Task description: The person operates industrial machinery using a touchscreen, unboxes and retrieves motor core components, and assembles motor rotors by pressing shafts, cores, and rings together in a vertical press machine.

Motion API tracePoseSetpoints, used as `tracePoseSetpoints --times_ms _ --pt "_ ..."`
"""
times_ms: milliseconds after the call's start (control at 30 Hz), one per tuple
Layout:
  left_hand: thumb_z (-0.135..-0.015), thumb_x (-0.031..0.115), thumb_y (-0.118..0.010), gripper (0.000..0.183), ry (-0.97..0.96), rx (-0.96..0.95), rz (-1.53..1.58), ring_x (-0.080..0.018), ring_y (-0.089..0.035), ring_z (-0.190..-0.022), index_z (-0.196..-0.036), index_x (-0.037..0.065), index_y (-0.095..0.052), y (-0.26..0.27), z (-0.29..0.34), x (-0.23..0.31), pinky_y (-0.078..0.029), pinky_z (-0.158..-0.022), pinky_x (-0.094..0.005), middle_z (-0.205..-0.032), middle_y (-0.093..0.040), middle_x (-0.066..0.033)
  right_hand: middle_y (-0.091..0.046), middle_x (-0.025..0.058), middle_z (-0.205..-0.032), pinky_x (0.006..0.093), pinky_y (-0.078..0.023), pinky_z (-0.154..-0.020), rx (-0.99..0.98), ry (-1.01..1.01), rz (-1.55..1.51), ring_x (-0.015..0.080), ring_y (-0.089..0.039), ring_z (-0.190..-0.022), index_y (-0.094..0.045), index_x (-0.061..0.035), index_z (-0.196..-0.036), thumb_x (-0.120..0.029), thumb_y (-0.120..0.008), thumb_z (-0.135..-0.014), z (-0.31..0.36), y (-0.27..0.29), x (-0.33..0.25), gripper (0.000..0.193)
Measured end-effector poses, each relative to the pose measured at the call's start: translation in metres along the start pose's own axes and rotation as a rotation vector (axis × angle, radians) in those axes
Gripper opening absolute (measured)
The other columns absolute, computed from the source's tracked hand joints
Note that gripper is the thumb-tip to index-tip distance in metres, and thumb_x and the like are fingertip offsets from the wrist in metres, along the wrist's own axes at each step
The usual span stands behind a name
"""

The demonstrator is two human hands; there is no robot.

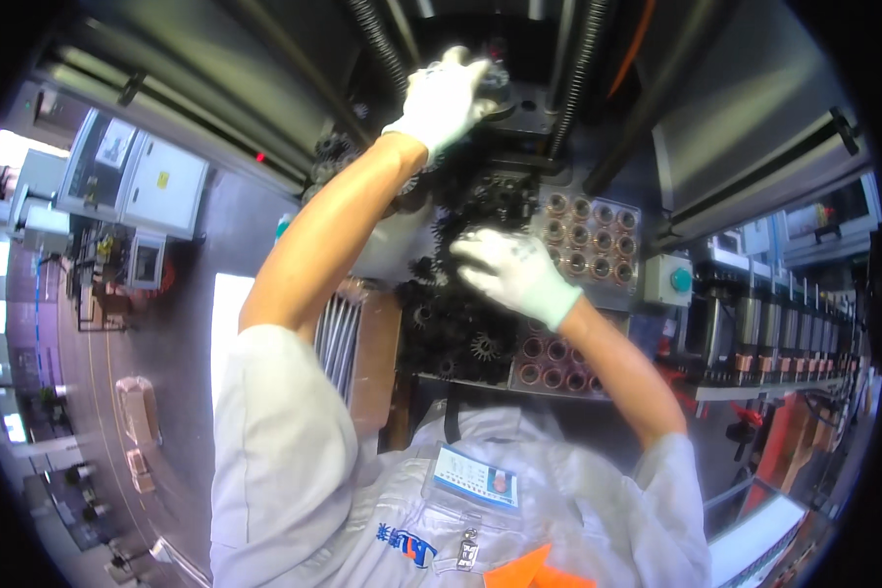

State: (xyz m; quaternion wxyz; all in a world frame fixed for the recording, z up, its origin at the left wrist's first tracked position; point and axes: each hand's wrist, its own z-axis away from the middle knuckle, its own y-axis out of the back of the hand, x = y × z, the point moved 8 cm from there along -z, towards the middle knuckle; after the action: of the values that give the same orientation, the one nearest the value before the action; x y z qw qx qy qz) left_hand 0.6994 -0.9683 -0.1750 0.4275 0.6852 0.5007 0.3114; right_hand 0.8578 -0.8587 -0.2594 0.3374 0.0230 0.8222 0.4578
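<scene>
My left hand [443,106], in a white glove, reaches forward into the machine. Its fingers curl at a dark round part on the metal fixture [531,116]; their tips are partly hidden, so I cannot make out what they grip. Nearer to me, my gloved right hand [509,272] reaches leftward over a heap of black toothed gears [460,328]. Thumb and fingers are apart, with dark gears showing between and below them. Beside that hand, on the right, lies a tray [640,257] of copper-coloured rings in rows.
A second tray of rings [556,376] lies nearer my body. Silvery rods [337,338] sit by a cardboard box [375,363] on the left. Coiled black hoses [580,73] and dark posts flank the fixture. A control box with a green button [680,280] stands right.
</scene>
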Motion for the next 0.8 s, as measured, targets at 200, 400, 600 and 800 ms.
tracePoseSetpoints --times_ms 200,400,600,800 --pt "-0.085 0.029 -0.071 0.029 0.410 -0.519 0.376 -0.0241 -0.072 -0.086 -0.107 0.011 -0.074 0.060 0.173 -0.049 -0.055 -0.079 -0.0355 -0.091 -0.073 -0.0127 -0.066 0.0122 -0.072 0.0444 -0.053 -0.059 -0.117 0.180 0.266 0.0313 -0.068 -0.067 -0.069 -0.0078 -0.077 -0.016 -0.066 -0.075 -0.053 -0.082 -0.007 0.009" --pt "-0.081 0.033 -0.073 0.039 0.730 -0.657 0.313 -0.0300 -0.070 -0.094 -0.115 0.013 -0.072 -0.009 0.398 -0.105 -0.054 -0.085 -0.0387 -0.101 -0.073 -0.0153 -0.073 0.0131 -0.083 0.0455 -0.055 -0.068 -0.467 0.009 0.382 0.0312 -0.071 -0.078 -0.074 -0.0092 -0.081 -0.016 -0.065 -0.076 -0.078 -0.118 -0.005 0.013" --pt "-0.079 0.035 -0.071 0.047 0.588 -0.580 0.210 -0.0352 -0.067 -0.097 -0.115 0.006 -0.067 -0.063 0.411 -0.101 -0.052 -0.086 -0.0432 -0.099 -0.070 -0.0171 -0.071 0.0145 -0.082 0.0417 -0.055 -0.070 -0.378 -0.122 0.116 0.0289 -0.070 -0.074 -0.075 -0.0112 -0.094 -0.028 -0.062 -0.087 -0.068 -0.075 0.006 0.022" --pt "-0.077 0.040 -0.069 0.050 0.442 -0.681 0.240 -0.0382 -0.067 -0.091 -0.112 0.004 -0.066 -0.066 0.403 -0.106 -0.053 -0.081 -0.0476 -0.097 -0.069 -0.0216 -0.073 0.0081 -0.080 0.0290 -0.052 -0.065 -0.156 -0.409 -0.505 0.0096 -0.063 -0.068 -0.074 -0.0014 -0.103 -0.015 -0.070 -0.087 -0.033 -0.030 0.021 0.021"
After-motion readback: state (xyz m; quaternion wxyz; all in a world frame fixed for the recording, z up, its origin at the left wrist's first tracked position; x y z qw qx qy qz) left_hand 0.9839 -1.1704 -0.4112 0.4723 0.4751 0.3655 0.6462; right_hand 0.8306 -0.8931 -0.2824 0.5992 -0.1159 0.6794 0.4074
